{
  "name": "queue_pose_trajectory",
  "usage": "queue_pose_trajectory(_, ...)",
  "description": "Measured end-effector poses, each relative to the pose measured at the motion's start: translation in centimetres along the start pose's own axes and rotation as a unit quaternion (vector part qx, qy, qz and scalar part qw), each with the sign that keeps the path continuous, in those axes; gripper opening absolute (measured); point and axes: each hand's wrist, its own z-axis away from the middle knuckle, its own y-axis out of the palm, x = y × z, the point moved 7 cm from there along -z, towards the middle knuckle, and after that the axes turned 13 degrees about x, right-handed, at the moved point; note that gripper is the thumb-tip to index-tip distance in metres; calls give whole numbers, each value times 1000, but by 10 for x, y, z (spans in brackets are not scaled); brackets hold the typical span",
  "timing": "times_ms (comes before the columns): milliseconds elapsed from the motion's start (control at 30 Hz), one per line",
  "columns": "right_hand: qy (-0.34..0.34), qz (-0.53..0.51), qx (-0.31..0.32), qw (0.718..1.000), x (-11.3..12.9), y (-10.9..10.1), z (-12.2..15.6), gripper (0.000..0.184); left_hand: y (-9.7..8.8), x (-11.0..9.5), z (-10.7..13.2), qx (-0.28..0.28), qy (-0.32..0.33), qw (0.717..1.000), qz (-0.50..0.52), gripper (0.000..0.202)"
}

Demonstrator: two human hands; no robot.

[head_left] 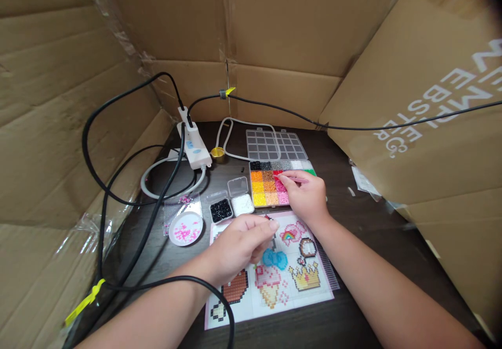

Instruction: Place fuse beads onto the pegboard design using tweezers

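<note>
My right hand (pixel 308 194) is closed around slim pink tweezers (pixel 297 179), their tip at the red beads in the compartment box (pixel 261 206). The box holds small beads sorted by colour: black, grey, white, orange, brown, yellow, pink and green. Lower and to the left, my left hand (pixel 247 241) hovers over the pattern sheet (pixel 259 307), thumb and fingers pinched together. What it holds, if anything, cannot be made out; a small dark red and black bit shows just past the fingers. Pixel designs cover the sheet, among them a crown, an ice cream and a blue bow.
A black bead box (pixel 220 211) and a white bead box (pixel 242 204) stand beside the sheet. A white dish (pixel 185 228) holds pink beads. Behind are a power strip (pixel 196 145), a gold cup (pixel 217 154) and a clear lid (pixel 276 145). A black cable (pixel 196 281) crosses my left forearm.
</note>
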Motion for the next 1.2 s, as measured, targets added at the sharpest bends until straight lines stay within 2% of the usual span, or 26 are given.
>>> queue_pose_trajectory(1200, -9, 6, 18, 1000, -4, 5, 2, 13, 2, -1, -1, 18, 19, 1000, -5, 48)
